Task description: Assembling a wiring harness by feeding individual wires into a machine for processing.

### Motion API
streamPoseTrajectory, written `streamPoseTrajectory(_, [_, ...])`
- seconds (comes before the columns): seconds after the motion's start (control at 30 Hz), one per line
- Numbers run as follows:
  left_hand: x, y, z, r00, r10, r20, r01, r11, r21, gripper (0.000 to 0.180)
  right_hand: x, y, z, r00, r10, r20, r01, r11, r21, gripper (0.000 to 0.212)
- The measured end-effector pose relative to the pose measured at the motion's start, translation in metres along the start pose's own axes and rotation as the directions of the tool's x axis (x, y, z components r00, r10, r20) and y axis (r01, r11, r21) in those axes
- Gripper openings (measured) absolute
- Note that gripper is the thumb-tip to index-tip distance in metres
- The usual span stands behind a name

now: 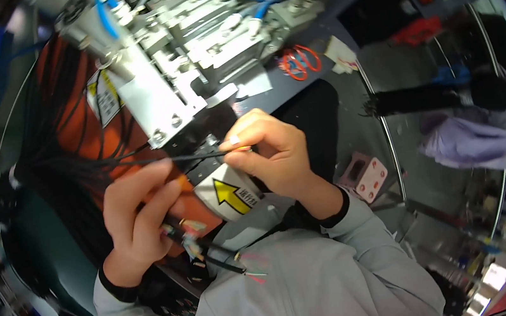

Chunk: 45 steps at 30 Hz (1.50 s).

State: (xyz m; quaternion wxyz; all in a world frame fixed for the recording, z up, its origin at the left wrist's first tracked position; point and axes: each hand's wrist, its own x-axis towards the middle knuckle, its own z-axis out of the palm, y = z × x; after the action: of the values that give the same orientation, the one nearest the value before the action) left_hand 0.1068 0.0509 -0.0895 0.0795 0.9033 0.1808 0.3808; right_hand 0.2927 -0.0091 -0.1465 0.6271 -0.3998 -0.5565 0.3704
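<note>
A thin black cable (198, 157) runs straight between my two hands, above a white label with a yellow arrow (229, 196). My right hand (278, 151) pinches its end between thumb and forefinger; a bit of yellow and reddish wire shows at the fingertips. My left hand (139, 214) is closed on the same cable further back. Below the left fingers hang several more black cables (225, 264) with stripped ends and fine coloured wires. Whether the left palm grips these too is hidden.
A metal machine (205, 36) with blue air tubes stands ahead. A fan of black cables (65, 141) crosses an orange surface (84, 110) at left. Orange-red tubing (299, 63) lies on the grey bench (280, 94). A pink-and-white box (367, 178) sits right of my right forearm.
</note>
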Motion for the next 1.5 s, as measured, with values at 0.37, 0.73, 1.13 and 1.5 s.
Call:
streamPoseTrajectory(0.37, [-0.025, -0.02, 0.002, 0.998, -0.044, 0.053, 0.045, 0.999, -0.016, 0.023, 0.006, 0.009, 0.041, 0.973, -0.212, -0.093, 0.213, 0.977, -0.002, 0.036])
streamPoseTrajectory(0.73, [-0.056, -0.034, -0.014, 0.995, -0.07, 0.065, 0.077, 0.992, -0.104, 0.017, 0.009, 0.019, 0.065, 0.99, -0.126, -0.06, 0.13, 0.99, 0.057, 0.028])
streamPoseTrajectory(1.13, [-0.074, -0.035, -0.015, 0.99, -0.024, 0.137, 0.006, 0.992, 0.128, 0.015, 0.002, 0.016, 0.079, 0.969, -0.245, 0.037, 0.221, 0.787, -0.575, 0.017])
streamPoseTrajectory(1.5, [-0.09, -0.037, 0.0, 0.984, -0.085, 0.155, 0.072, 0.994, 0.087, 0.019, -0.008, 0.034, 0.084, 0.963, -0.268, 0.03, 0.217, 0.704, -0.676, 0.017])
